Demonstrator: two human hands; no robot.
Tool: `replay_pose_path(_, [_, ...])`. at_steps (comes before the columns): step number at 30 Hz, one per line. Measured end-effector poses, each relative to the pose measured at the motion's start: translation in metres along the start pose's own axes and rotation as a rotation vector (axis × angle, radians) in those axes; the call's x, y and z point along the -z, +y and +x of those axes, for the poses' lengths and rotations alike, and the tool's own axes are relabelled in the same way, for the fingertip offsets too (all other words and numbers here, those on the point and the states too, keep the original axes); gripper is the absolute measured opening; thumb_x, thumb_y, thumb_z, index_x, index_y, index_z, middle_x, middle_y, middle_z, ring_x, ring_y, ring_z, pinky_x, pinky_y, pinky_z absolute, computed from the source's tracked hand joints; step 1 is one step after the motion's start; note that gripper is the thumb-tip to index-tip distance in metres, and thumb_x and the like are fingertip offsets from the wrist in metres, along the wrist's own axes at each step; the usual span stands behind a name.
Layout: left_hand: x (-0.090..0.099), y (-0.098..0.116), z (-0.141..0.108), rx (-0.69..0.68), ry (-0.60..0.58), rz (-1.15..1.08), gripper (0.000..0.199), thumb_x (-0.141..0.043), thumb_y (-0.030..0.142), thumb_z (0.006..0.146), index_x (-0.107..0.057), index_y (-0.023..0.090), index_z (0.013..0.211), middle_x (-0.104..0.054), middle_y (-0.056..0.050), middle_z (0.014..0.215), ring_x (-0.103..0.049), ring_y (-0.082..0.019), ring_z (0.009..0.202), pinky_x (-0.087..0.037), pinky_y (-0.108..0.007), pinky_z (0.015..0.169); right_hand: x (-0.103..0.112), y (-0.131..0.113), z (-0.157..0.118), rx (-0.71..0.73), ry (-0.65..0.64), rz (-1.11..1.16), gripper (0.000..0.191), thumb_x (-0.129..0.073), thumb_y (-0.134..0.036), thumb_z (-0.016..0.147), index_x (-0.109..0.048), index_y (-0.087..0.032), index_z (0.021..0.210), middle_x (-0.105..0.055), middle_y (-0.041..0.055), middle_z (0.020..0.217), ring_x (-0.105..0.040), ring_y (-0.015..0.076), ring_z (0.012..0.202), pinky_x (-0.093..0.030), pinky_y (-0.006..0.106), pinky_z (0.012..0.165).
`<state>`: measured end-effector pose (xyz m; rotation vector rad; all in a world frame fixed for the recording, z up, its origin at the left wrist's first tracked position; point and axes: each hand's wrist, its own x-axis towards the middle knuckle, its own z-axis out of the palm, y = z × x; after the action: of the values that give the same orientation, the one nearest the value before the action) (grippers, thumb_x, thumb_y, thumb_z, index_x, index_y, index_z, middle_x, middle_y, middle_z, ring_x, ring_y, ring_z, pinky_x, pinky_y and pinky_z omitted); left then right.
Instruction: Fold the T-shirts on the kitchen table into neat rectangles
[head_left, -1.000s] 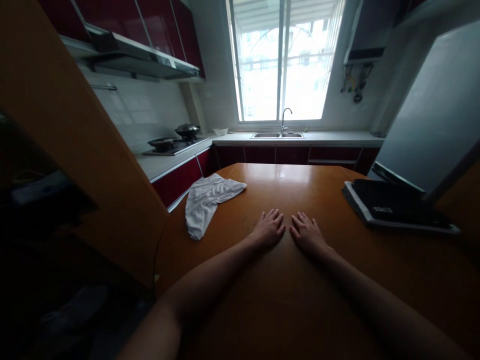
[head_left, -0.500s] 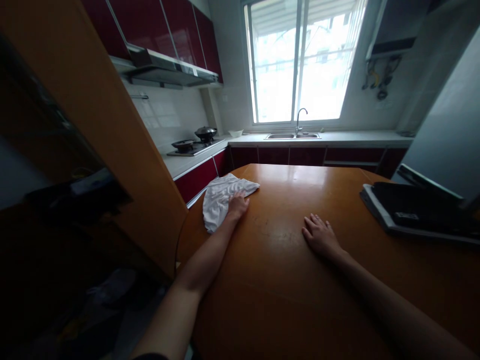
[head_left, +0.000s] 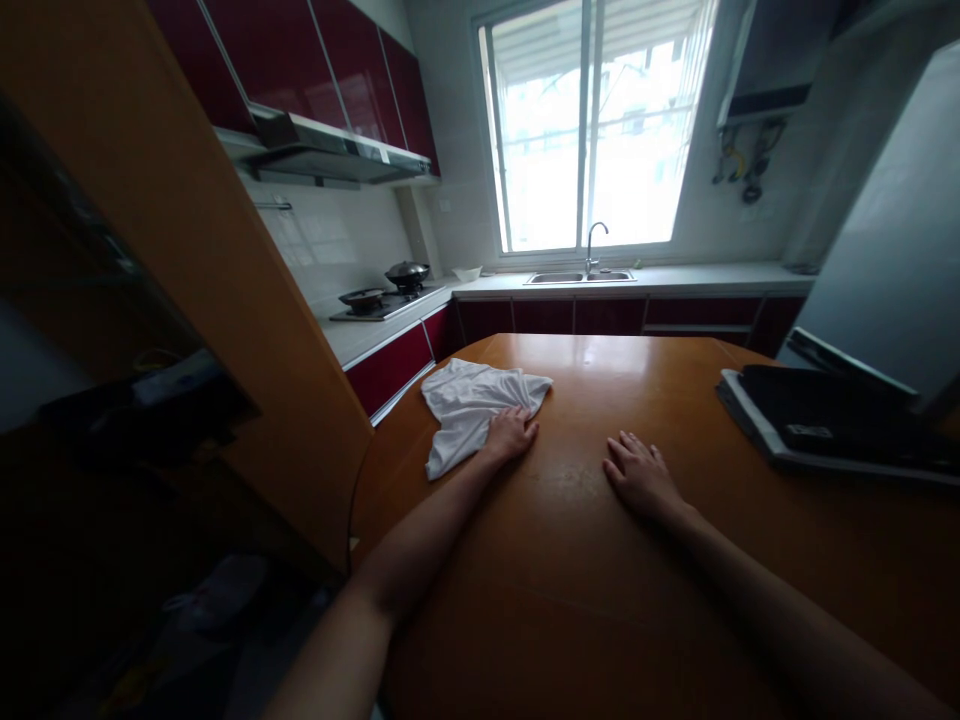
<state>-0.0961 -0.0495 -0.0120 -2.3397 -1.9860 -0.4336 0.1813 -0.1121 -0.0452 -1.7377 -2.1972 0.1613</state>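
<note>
A crumpled white cloth (head_left: 466, 395) lies spread on the wooden table (head_left: 637, 600), towards its far left side. My left hand (head_left: 511, 432) is on the near right edge of this cloth, its fingers slightly curled and gripping the fabric against the tabletop. Part of the cloth under the palm is hidden. To the right, my right hand (head_left: 639, 474) rests palm down on the bare wood with its fingers spread and nothing in them. Faint scuff marks show on the wood between the two hands.
A dark flat stack (head_left: 825, 425), perhaps a folded bag, sits at the table's right. A wooden panel (head_left: 247, 300) rises close on the left. Beyond the table are a counter with a sink (head_left: 555, 278), a stove with a lidded pan (head_left: 409, 272), and a window.
My left hand has slid to the right and slightly nearer, dragging the white cloth along. My right hand stays in place on the table. The view has shifted a little.
</note>
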Motion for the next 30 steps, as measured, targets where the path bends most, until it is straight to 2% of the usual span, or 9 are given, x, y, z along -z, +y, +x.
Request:
replay_pose_path(3, [-0.002,0.032,-0.015,-0.114,-0.006,-0.013,0.048,-0.052,0.049,0.095,-0.061,0.022,0.133,-0.057,-0.012,0.142,-0.049,-0.033,0.13,-0.042,-0.048,0.105,-0.002,0.002,0.002,0.009,0.037,0.039,0.052,-0.043,-0.043,0.097,-0.055,-0.016,0.14,-0.042,0.0163,0.155,-0.032,0.0308,0.147,-0.021,0.055,0.118])
replay_pose_path(6, [-0.003,0.058,-0.029,-0.309,0.0,-0.07,0.044,-0.055,0.045,0.094,-0.062,0.022,0.131,-0.059,-0.011,0.14,-0.053,-0.03,0.128,-0.042,-0.044,0.108,-0.004,0.007,0.005,-0.018,0.128,0.145,0.047,-0.042,-0.038,0.096,-0.059,-0.014,0.133,-0.053,0.0177,0.146,-0.042,0.0305,0.14,-0.027,0.052,0.116])
replay_pose_path(9, [-0.001,0.075,-0.035,-0.506,0.024,-0.221,0.037,-0.052,0.035,0.097,-0.063,0.022,0.13,-0.06,-0.009,0.139,-0.06,-0.023,0.121,-0.046,-0.035,0.105,-0.002,0.014,0.01,-0.047,0.261,0.29,0.044,-0.042,-0.033,0.095,-0.061,-0.012,0.128,-0.062,0.0184,0.132,-0.055,0.0286,0.126,-0.04,0.045,0.109])
replay_pose_path(11, [0.005,0.077,-0.031,-0.51,0.056,-0.3,0.034,-0.048,0.027,0.098,-0.064,0.024,0.129,-0.065,-0.006,0.133,-0.064,-0.02,0.114,-0.049,-0.03,0.1,0.001,0.018,0.011,-0.019,0.327,0.351,0.042,-0.043,-0.031,0.093,-0.063,-0.013,0.125,-0.064,0.0173,0.127,-0.057,0.0282,0.121,-0.044,0.043,0.106])
replay_pose_path(15, [0.023,0.054,-0.008,-0.246,0.126,-0.295,0.032,-0.053,0.016,0.093,-0.069,0.024,0.119,-0.072,-0.004,0.118,-0.068,-0.019,0.108,-0.051,-0.029,0.097,0.005,0.016,0.009,0.133,0.319,0.367,0.039,-0.048,-0.026,0.089,-0.066,-0.016,0.123,-0.062,0.0143,0.131,-0.054,0.0269,0.124,-0.043,0.044,0.109])
replay_pose_path(18, [0.03,0.023,0.009,-0.132,0.144,-0.264,0.031,-0.053,0.016,0.092,-0.07,0.018,0.118,-0.07,-0.008,0.123,-0.064,-0.023,0.117,-0.047,-0.033,0.105,0.008,0.006,0.002,0.31,0.202,0.309,0.042,-0.051,-0.029,0.091,-0.064,-0.02,0.13,-0.056,0.0119,0.143,-0.048,0.0269,0.133,-0.038,0.045,0.112])
replay_pose_path(22, [0.022,-0.012,0.013,-0.068,0.124,-0.24,0.033,-0.053,0.023,0.094,-0.068,0.018,0.122,-0.065,-0.01,0.134,-0.057,-0.023,0.128,-0.042,-0.033,0.11,0.018,-0.008,-0.007,0.479,0.0,0.209,0.046,-0.051,-0.042,0.097,-0.057,-0.028,0.139,-0.051,0.0087,0.15,-0.041,0.0277,0.14,-0.026,0.054,0.117])
replay_pose_path(26, [0.015,-0.025,0.01,-0.048,0.063,-0.235,0.031,-0.049,0.035,0.097,-0.074,0.021,0.109,-0.075,-0.007,0.113,-0.067,-0.024,0.111,-0.05,-0.03,0.095,0.029,-0.013,-0.007,0.37,0.016,0.144,0.038,-0.037,-0.042,0.104,-0.071,-0.027,0.113,-0.066,0.0064,0.13,-0.051,0.0238,0.13,-0.017,0.055,0.118])
replay_pose_path(30, [0.016,-0.019,0.009,-0.08,0.034,-0.251,0.042,-0.039,0.042,0.101,-0.076,0.022,0.099,-0.078,-0.004,0.087,-0.072,-0.022,0.087,-0.052,-0.027,0.078,0.037,0.001,0.001,0.074,0.148,0.039,0.048,-0.032,-0.041,0.105,-0.072,-0.021,0.086,-0.074,0.0094,0.1,-0.063,0.0229,0.105,-0.025,0.046,0.114])
